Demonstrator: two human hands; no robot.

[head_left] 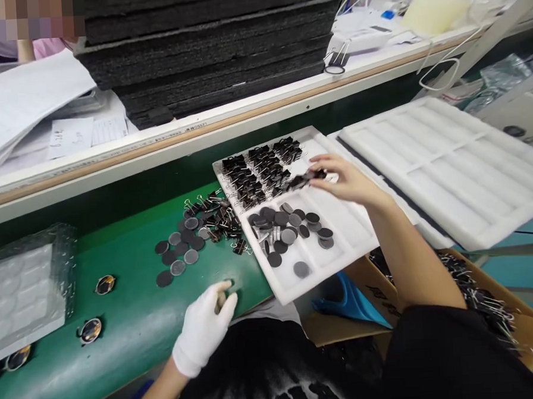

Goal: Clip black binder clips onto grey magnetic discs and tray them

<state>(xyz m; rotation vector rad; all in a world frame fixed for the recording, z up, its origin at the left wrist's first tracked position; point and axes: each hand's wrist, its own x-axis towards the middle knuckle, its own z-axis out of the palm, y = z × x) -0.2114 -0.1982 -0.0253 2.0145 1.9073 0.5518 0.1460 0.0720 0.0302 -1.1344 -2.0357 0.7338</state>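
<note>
My right hand (346, 180), bare, is closed on a row of black binder clips (317, 174) above the white foam tray (293, 290). Rows of binder clips (265, 170) fill the tray's far part, and loose dark and grey discs (289, 236) lie in its near part. My left hand (206, 328) wears a white glove and hovers by the front edge of the green table (135, 343), thumb and index finger apart, with nothing visible between them. Beyond it lie more discs (191, 256) and a heap of binder clips (223, 219), beside the tray.
A stack of black foam sheets (214, 53) stands on the shelf behind. White foam trays (452, 166) lie at the right, above a cardboard box (517, 305) of clips. Clear plastic trays (30, 289) and small round parts (91, 331) are at the left. Another person sits behind.
</note>
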